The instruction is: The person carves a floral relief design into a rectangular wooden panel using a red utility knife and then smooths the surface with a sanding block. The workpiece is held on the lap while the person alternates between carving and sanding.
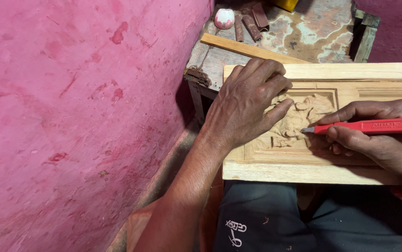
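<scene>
Two hands on one carved wooden panel (350, 163): left hand (247, 105) flat, fingers spread, right hand (378, 135) closed around one red tool (369, 126).

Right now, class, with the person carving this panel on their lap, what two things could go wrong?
1. The left hand presses on the carved wooden panel with its fingers right ahead of the tip of the red-handled carving tool in the right hand; a slip could cut them.
2. The panel seems to rest partly on the lap, partly on the worn table, so it might shift mid-cut.
</scene>
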